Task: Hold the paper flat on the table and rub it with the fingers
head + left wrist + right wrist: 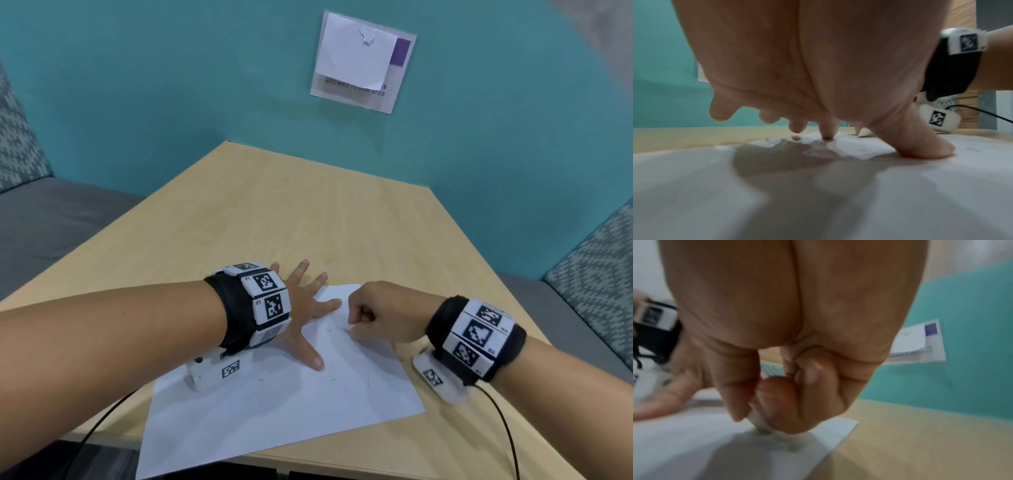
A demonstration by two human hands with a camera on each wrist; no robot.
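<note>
Paper point(281, 407) lies flat on the counter point(274, 205), its near corner past the edge. Left hand point(301, 308) presses it, fingers spread straight. Right hand point(380, 311), fingers curled, pinches a small white eraser point(756, 421) against the sheet, near its far corner.

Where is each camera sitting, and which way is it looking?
Head: on the person's head, looking down at the table, both forearms, left hand and right hand.
Left wrist: under the left palm, facing its spread fingers pressing the paper.
Right wrist: under the right palm, facing curled fingers pinching a small white thing.
All share the paper and the wall sign.
</note>
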